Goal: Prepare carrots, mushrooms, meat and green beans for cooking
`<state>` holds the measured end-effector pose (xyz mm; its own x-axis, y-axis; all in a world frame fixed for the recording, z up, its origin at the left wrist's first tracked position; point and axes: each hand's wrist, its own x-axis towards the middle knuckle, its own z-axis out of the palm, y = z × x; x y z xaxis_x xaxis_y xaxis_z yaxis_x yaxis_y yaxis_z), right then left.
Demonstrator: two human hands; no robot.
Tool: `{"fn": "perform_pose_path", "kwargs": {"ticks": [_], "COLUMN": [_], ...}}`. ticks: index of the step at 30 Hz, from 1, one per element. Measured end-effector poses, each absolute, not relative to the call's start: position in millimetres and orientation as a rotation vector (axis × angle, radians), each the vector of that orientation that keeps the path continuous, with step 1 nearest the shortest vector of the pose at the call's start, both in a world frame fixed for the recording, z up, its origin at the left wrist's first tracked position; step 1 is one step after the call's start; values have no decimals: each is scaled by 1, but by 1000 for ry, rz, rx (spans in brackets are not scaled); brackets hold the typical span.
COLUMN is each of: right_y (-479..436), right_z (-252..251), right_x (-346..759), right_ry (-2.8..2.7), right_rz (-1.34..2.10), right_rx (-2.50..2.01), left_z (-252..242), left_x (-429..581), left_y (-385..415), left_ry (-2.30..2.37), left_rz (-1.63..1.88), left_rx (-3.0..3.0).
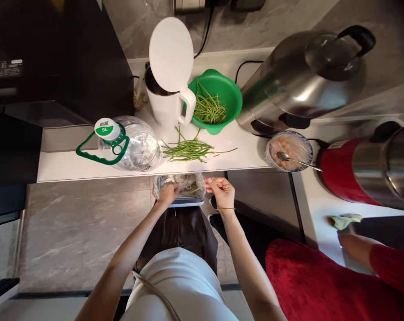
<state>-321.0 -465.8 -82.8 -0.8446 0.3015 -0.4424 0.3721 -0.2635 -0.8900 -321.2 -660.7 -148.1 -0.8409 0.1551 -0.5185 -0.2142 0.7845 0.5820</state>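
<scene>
My right hand [222, 192], with a gold bangle at the wrist, is pinched on a thin green vegetable stem just right of a lined waste bin [187, 201]. Over the bin's left part, my left hand [169, 193] has its fingers curled together; what they hold, if anything, cannot be made out. Above the hands, a loose pile of long green vegetable stems [190, 149] lies on the white counter [251, 154]. Shorter cut stems [210, 109] rest in a green plastic bowl [231, 96] behind that pile.
A large water bottle [138, 145] and a white kettle [163, 104] with its lid raised stand left. On the right are a steel flask [282, 84], a covered bowl [290, 149] with a spoon on it, and a red-and-steel appliance [345, 171]. Another person's red sleeve [392, 267] is close by.
</scene>
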Motion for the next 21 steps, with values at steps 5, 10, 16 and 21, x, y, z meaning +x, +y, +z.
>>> {"fn": "perform_pose_path", "kwargs": {"ticks": [5, 10, 16, 21], "right_y": [-477, -481, -480, -480], "right_z": [-94, -93, -89, -83], "right_x": [-307, -306, -305, -305], "right_ry": [2411, 2783, 2738, 2669], "right_rz": [-1836, -1494, -1488, -1593], "right_rx": [486, -16, -112, -21], "left_z": [-85, -59, -63, -73], "left_x": [-333, -337, -337, -338], "left_y": [-640, -634, -641, -648], "left_ry": [2402, 2410, 2396, 2097], "left_rz": [1401, 1333, 1302, 1591], "left_rx": [88, 151, 152, -64]}}
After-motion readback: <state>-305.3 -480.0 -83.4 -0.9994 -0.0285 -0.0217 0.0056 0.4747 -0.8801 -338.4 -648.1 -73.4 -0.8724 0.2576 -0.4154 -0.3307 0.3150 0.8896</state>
